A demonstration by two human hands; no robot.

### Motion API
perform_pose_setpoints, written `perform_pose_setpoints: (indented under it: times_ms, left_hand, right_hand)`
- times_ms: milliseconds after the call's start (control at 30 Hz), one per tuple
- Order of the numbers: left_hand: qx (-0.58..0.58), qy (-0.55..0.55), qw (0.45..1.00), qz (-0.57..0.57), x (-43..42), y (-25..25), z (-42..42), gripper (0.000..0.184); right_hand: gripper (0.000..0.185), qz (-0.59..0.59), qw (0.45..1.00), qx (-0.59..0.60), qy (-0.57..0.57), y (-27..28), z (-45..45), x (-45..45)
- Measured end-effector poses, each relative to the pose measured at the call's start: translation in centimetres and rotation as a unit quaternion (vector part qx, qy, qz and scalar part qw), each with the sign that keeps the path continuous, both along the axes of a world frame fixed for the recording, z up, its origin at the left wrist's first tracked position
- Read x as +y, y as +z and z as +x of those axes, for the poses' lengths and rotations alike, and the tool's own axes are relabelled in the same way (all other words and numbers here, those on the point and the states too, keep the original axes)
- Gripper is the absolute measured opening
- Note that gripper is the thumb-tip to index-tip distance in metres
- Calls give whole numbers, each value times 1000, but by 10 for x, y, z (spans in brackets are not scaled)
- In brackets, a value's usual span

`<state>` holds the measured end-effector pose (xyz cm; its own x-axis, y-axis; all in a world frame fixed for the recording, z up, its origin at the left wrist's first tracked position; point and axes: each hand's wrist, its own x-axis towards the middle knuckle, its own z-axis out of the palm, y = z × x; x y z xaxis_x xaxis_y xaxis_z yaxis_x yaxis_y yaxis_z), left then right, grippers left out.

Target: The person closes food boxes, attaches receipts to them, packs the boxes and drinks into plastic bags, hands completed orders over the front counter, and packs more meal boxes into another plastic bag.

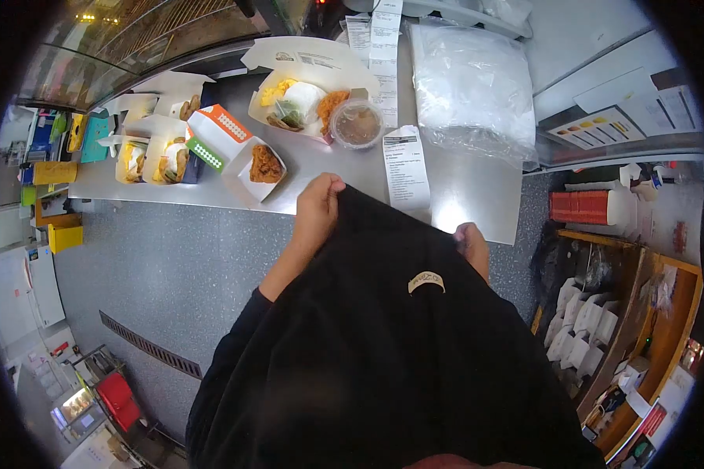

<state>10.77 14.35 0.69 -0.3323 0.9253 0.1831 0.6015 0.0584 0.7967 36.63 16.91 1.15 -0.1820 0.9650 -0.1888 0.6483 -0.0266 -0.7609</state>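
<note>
Both hands grip the lower edge of a black garment [368, 313] that I am wearing, stretching it out in front of me. My left hand [317, 207] is closed on its left corner, by the counter's front edge. Pinched at the other corner is the cloth in my right hand [472, 244], whose fingers are partly hidden. A small tan patch with lettering [426, 282] shows on the fabric. Just beyond the cloth lie a printed receipt [407, 172], a lidded cup of brown sauce [357, 123] and an open box with a piece of fried chicken [267, 164].
On the steel counter [477, 191] stand an open meal box [313, 59], several smaller food boxes [160, 156] and an orange-and-green carton [219, 133]. A stack of clear plastic bags [473, 86] lies at the back right. Wooden shelving [665, 313] stands at right.
</note>
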Motion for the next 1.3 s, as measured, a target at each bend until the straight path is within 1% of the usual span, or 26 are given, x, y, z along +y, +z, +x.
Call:
perform_pose_setpoints:
  times_ms: [67,100,200,233,300,333,367,400,467,500,567,600,667,733,767,800,867,900,1000,1100,1167,1267,1300]
  left_hand:
    - [31,-18,999,7,6,9,-4,5]
    - [35,-24,999,19,8,10,-5,5]
    - [41,-33,999,16,10,9,-9,4]
    - [28,-40,999,-13,7,6,-11,5]
    - [3,-56,996,-70,-7,-10,-15,10]
    - [31,-48,990,-130,-17,-18,-23,14]
    - [58,-39,980,-187,-29,-28,-36,17]
    - [86,-30,965,-246,-42,-38,-47,21]
    - [159,-25,916,-367,-78,-57,-65,27]
    - [194,-23,884,-425,-88,-62,-68,30]
    - [83,-62,942,-318,-73,-53,-54,30]
    - [25,-80,962,-260,-61,-48,-42,30]
    - [-14,-119,973,-199,-28,-46,-10,31]
    - [68,-179,980,-46,0,-66,19,34]
    - [108,-186,976,-34,12,-74,32,40]
    - [148,-191,970,-22,21,-81,41,45]
    - [205,-164,965,-28,28,-99,48,55]
    - [232,-150,961,-33,30,-101,50,60]
    - [223,-147,962,-53,30,-102,49,74]
    - [194,-131,969,-77,34,-97,49,81]
    - [201,-123,968,-88,38,-103,50,85]
    - [221,-109,962,-113,40,-99,53,91]
    - [229,-104,960,-122,41,-98,54,93]
  right_hand:
    - [7,107,994,0,28,-5,7,9]
    - [14,145,988,-13,52,-8,11,18]
    - [14,197,978,-33,53,1,13,39]
    - [12,182,982,-36,37,0,12,43]
    - [8,140,988,-25,57,-22,20,40]
    - [6,119,990,-19,68,-36,24,39]
    - [3,57,995,-37,76,-44,29,39]
    - [5,43,993,-73,88,-45,36,44]
    - [8,12,984,-143,109,-48,47,51]
    - [13,31,988,-114,97,-51,44,55]
    - [14,70,992,-5,106,-57,22,62]
    - [14,90,989,49,110,-60,8,65]
    - [14,136,978,66,143,-72,-16,69]
    - [13,195,967,2,163,-82,-34,69]
    - [12,225,958,-31,173,-86,-36,68]
    - [13,237,955,-36,172,-94,-34,66]
    - [14,267,948,-44,170,-109,-31,68]
    - [14,263,949,-42,171,-109,-28,69]
    - [15,256,950,-37,176,-106,-20,69]
    - [19,261,942,-36,207,-107,-17,73]
    - [23,267,932,-44,243,-111,-15,76]
    - [24,264,927,-35,265,-109,-13,81]
    - [20,246,931,-33,269,-107,-12,84]
